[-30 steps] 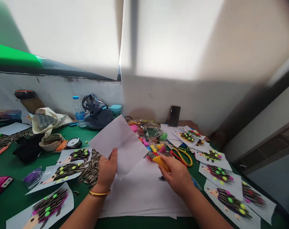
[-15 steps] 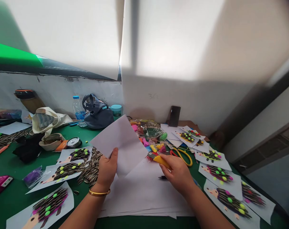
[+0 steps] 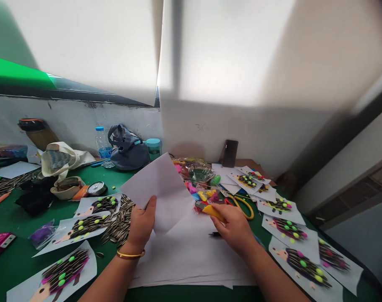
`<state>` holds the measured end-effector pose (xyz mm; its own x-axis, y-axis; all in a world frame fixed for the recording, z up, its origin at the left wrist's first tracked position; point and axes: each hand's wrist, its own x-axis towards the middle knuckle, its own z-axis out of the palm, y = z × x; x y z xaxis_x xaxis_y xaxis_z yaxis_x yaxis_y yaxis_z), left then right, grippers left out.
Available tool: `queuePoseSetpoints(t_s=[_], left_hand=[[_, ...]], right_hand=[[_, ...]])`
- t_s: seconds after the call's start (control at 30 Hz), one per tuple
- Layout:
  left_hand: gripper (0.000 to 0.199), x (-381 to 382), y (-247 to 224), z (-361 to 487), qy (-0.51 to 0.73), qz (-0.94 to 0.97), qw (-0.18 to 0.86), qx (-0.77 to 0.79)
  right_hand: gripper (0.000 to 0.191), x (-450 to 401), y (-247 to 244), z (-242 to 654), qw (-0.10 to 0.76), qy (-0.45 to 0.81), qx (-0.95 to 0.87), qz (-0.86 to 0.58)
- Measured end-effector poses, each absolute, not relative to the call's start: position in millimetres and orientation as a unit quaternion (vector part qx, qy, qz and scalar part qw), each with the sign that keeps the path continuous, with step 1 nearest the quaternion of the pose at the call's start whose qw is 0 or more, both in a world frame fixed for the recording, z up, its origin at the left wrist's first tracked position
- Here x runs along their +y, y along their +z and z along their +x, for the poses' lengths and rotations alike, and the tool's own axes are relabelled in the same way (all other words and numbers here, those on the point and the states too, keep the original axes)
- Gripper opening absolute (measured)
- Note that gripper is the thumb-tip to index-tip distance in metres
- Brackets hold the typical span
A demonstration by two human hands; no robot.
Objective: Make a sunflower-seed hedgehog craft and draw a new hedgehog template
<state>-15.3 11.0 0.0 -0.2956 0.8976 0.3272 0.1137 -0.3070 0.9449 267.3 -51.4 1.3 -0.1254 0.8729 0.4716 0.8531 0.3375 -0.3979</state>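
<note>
My left hand (image 3: 142, 222) pinches a sheet of white paper (image 3: 168, 188) by its left side and tilts it up above a stack of white sheets (image 3: 191, 260). In my right hand (image 3: 233, 226) is a yellow utility knife (image 3: 213, 211), its tip end pointing left beside the sheet's right corner. A dark pen (image 3: 215, 234) lies on the stack, partly hidden by my right hand. Just past that hand rest yellow-handled scissors (image 3: 244, 205). Left of my left hand is a heap of striped sunflower seeds (image 3: 123, 220).
Hedgehog seed pictures on paper lie at left (image 3: 68, 268) and right (image 3: 304, 264). Colourful clay packets (image 3: 206, 184) sit behind the sheet. A phone (image 3: 230, 153) leans on the wall. Further left stand a blue bag (image 3: 128, 153), a water bottle (image 3: 103, 147) and a pink box (image 3: 0, 245).
Almost nothing differs. Both hands keep their hold on the paper and the knife, and the whole view has shifted very slightly.
</note>
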Motion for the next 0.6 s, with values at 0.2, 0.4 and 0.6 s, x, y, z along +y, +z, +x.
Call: queuePoseSetpoints(t_s=[0.2,0.4,0.6], left_hand=[[0.044,12.0,-3.1,-18.1,0.622,0.515,0.296,0.51],[0.046,14.8,-0.8,-20.7,0.63,0.511,0.305,0.499],[0.047,14.6,2.6,-19.0,0.624,0.504,0.332,0.496]], right_hand=[[0.033,-48.9,-1.6,270.2,0.332,0.021,-0.744,-0.579],[0.035,-49.3,-0.8,273.0,0.336,0.037,-0.741,-0.58],[0.033,-47.7,-0.4,275.1,0.331,0.076,-0.744,-0.575]])
